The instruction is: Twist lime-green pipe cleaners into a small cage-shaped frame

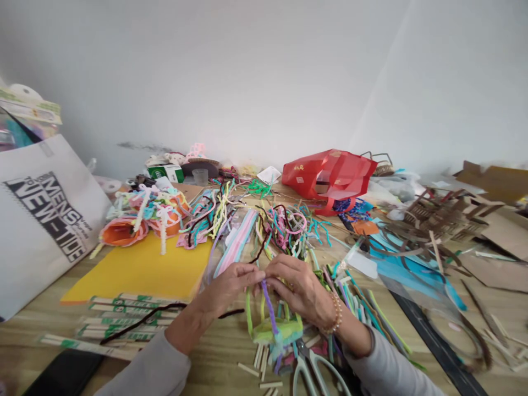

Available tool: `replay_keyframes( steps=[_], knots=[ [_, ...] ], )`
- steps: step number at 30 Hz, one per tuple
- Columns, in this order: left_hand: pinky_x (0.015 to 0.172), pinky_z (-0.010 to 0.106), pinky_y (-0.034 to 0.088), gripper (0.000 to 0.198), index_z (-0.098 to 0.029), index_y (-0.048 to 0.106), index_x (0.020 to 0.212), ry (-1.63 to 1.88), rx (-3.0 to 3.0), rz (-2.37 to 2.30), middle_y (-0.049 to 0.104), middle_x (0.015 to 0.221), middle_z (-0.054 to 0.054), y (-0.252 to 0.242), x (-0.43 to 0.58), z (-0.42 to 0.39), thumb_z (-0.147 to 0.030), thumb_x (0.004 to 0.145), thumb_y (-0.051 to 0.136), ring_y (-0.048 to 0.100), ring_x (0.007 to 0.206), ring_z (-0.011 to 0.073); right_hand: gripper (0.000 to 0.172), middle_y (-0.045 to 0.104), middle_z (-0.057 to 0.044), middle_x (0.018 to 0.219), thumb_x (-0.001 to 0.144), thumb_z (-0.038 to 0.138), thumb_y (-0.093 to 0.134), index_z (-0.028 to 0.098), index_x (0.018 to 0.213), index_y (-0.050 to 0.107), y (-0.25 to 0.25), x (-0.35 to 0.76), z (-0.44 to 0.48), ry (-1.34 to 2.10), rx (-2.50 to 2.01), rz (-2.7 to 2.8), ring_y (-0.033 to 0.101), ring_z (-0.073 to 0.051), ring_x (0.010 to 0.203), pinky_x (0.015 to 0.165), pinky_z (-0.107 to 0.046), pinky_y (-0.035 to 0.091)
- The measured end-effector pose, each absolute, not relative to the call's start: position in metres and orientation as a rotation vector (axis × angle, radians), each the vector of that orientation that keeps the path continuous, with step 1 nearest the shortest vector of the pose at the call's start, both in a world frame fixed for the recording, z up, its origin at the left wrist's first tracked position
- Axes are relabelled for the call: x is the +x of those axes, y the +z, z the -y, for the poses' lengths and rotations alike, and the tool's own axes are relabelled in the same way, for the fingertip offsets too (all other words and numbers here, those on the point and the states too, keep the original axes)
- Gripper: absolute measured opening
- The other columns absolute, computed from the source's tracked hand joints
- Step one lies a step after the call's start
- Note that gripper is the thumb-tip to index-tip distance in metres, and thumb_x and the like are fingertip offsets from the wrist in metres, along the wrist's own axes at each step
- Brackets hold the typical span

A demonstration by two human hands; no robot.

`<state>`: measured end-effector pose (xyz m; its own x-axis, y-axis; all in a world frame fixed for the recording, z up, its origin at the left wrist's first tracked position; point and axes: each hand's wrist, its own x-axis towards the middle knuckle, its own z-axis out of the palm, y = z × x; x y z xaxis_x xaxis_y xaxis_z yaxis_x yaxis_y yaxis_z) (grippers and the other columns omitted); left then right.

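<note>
While both hands are held close together above the wooden tabletop [206,355], a purple pipe cleaner [269,311] is pinched near its upper end between the fingertips [260,273] of the left hand [231,286] and those of the right hand [299,285], both hands being curled in a light grip (a beaded bracelet [336,314] is worn on the right wrist). Its lower end is run down into a green and yellow pipe-cleaner piece [277,331], which is lying just beneath the hands. Pale-handled scissors [313,369] are placed nearby, below the right hand. A yellow foam sheet [140,269] is spread to the left, and tangled coloured pipe cleaners [284,231] are heaped ahead.
</note>
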<state>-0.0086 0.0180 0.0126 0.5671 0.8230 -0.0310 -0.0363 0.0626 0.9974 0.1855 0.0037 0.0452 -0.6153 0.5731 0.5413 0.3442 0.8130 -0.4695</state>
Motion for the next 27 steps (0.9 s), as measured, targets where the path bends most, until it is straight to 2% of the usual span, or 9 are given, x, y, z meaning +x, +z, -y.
replay_keyframes(
  steps=[6, 12, 18, 20, 22, 24, 27],
  knots=[
    [0.066, 0.024, 0.035, 0.029, -0.013, 0.057, 0.065, 0.721, 1.403, -0.753, 0.051, 0.063, -0.001, 0.014, -0.010, -0.018, -0.039, 0.077, 0.064, 0.045, 0.064, 0.0122, 0.014, 0.062, -0.007, 0.086, 0.093, 0.022, 0.047, 0.017, 0.095, 0.060, 0.043, 0.187, -0.006, 0.448, -0.674, 2.307, 0.057, -0.016, 0.080, 0.072, -0.027, 0.045],
    [0.061, 0.024, 0.033, 0.032, -0.013, 0.057, 0.060, 0.751, 1.414, -0.772, 0.051, 0.058, -0.002, 0.015, -0.009, -0.017, -0.040, 0.074, 0.066, 0.042, 0.059, 0.0106, 0.017, 0.060, -0.005, 0.082, 0.094, 0.018, 0.043, 0.017, 0.090, 0.060, 0.042, 0.187, -0.006, 0.435, -0.736, 2.364, 0.054, -0.015, 0.075, 0.069, -0.026, 0.043],
    [0.061, 0.023, 0.034, 0.032, -0.013, 0.060, 0.061, 0.777, 1.454, -0.810, 0.052, 0.056, -0.003, 0.020, -0.008, -0.014, -0.041, 0.075, 0.066, 0.044, 0.057, 0.0103, 0.014, 0.060, -0.004, 0.083, 0.093, 0.019, 0.046, 0.017, 0.087, 0.059, 0.039, 0.186, -0.008, 0.555, -0.737, 2.269, 0.055, -0.015, 0.078, 0.072, -0.026, 0.043],
    [0.068, 0.024, 0.038, 0.030, -0.013, 0.065, 0.069, 0.814, 1.461, -0.812, 0.060, 0.065, -0.001, 0.021, -0.008, -0.014, -0.041, 0.080, 0.061, 0.051, 0.065, 0.0127, 0.014, 0.060, -0.004, 0.081, 0.092, 0.020, 0.048, 0.017, 0.085, 0.059, 0.038, 0.188, -0.011, 0.616, -0.762, 2.195, 0.055, -0.015, 0.077, 0.072, -0.026, 0.042],
    [0.078, 0.027, 0.041, 0.030, -0.014, 0.069, 0.082, 0.884, 1.419, -0.812, 0.067, 0.082, 0.003, 0.022, -0.008, -0.014, -0.041, 0.084, 0.056, 0.057, 0.082, 0.0171, 0.014, 0.059, -0.003, 0.079, 0.092, 0.024, 0.049, 0.017, 0.084, 0.059, 0.038, 0.191, -0.014, 0.726, -0.817, 2.093, 0.054, -0.014, 0.075, 0.071, -0.026, 0.042],
    [0.084, 0.030, 0.042, 0.033, -0.015, 0.069, 0.097, 0.935, 1.339, -0.800, 0.069, 0.100, 0.006, 0.021, -0.009, -0.016, -0.042, 0.086, 0.053, 0.058, 0.097, 0.0217, 0.017, 0.057, -0.002, 0.078, 0.091, 0.030, 0.050, 0.017, 0.085, 0.058, 0.036, 0.195, -0.020, 0.905, -0.864, 1.959, 0.053, -0.014, 0.072, 0.066, -0.025, 0.043],
    [0.085, 0.031, 0.043, 0.034, -0.016, 0.067, 0.105, 0.953, 1.281, -0.782, 0.067, 0.110, 0.008, 0.018, -0.014, -0.021, -0.040, 0.087, 0.051, 0.058, 0.105, 0.0245, 0.023, 0.053, 0.000, 0.075, 0.087, 0.039, 0.055, 0.016, 0.083, 0.056, 0.032, 0.199, -0.028, 1.158, -0.860, 1.758, 0.050, -0.012, 0.066, 0.059, -0.023, 0.041]
  ],
)
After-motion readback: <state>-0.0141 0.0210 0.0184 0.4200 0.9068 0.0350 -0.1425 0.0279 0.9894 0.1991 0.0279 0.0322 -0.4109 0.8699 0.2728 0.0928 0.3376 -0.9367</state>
